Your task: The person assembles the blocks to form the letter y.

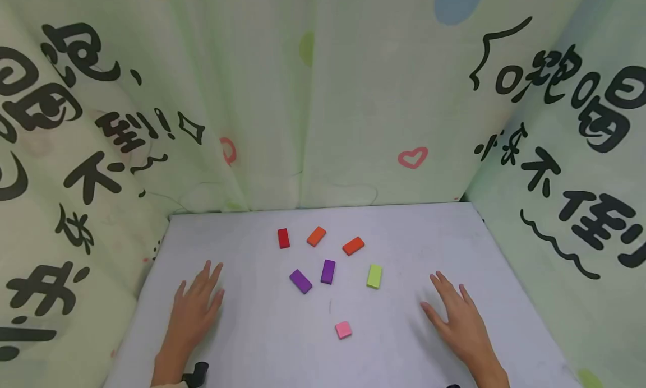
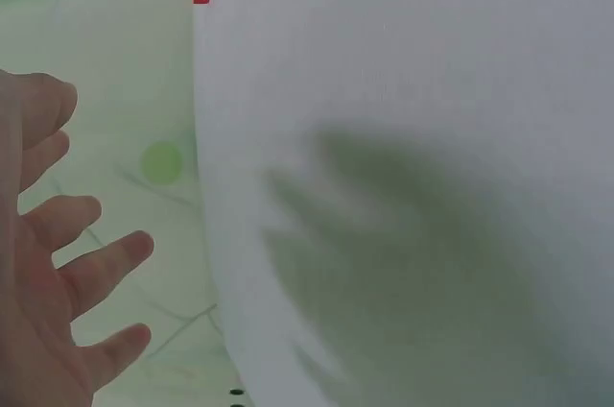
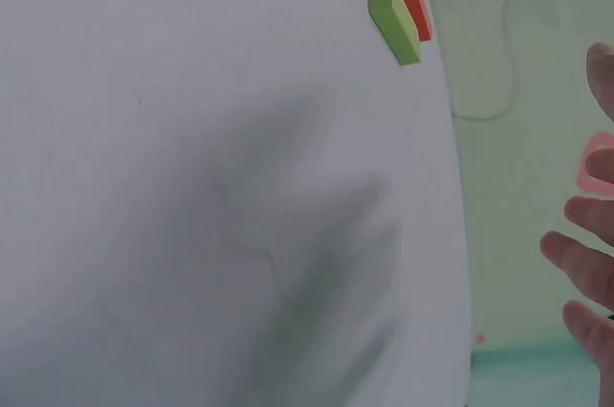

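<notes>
Several small coloured blocks lie apart on the white table. At the back are a red block (image 1: 284, 238), an orange block (image 1: 316, 236) and a second orange block (image 1: 353, 245). Before them lie a purple block (image 1: 300, 281), another purple block (image 1: 328, 271) and a lime-green block (image 1: 374, 276). A pink block (image 1: 343, 329) is nearest the front. My left hand (image 1: 194, 309) hovers left of the blocks, fingers spread, holding nothing. On the other side, my right hand (image 1: 458, 320) is also spread and bare, nearest the lime-green block (image 3: 393, 18).
The white table (image 1: 262, 343) ends at a pale green curtain (image 1: 353, 96) behind, with printed curtain sides at left and right. A black wrist strap (image 1: 197, 374) shows at my left wrist. Both hands cast shadows on the tabletop.
</notes>
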`<state>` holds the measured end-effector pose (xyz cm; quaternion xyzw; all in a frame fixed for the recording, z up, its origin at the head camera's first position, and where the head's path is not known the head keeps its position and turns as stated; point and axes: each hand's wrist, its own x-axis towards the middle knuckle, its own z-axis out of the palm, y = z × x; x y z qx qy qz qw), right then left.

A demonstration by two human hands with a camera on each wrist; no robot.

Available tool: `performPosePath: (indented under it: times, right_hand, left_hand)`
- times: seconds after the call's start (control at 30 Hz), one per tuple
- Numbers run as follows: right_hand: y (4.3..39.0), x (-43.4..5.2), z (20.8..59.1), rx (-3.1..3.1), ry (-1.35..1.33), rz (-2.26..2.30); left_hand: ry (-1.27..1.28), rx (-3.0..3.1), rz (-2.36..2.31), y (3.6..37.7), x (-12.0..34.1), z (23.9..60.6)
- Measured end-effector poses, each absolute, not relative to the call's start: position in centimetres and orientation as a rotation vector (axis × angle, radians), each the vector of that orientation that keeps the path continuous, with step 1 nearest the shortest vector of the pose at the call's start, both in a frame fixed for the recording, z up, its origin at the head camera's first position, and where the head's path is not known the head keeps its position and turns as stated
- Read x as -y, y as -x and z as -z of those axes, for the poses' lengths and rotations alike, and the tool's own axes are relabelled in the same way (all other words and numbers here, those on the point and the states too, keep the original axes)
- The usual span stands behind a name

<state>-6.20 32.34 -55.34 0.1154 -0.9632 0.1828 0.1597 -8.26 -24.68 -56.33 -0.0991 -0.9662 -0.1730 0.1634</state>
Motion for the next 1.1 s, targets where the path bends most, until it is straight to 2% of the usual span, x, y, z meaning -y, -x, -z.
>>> performPosePath:
  times: [0.23,0.6,1.1]
  right_hand:
    - [6.5,-29.8,56.7,2.628,-0.334,-0.569]
    - [7.3,-25.5,57.8,2.686,-0.342,-0.765]
    - [8.2,-19.4,59.4,2.634,-0.561,-1.016]
  left_hand:
    - [0.229,2.587,0.671,10.0,23.2,57.9]
    - [0.050,2.524,1.283,12.7,21.1,60.0]
    - [0.034,2.443,1.336,16.2,18.1,61.7]
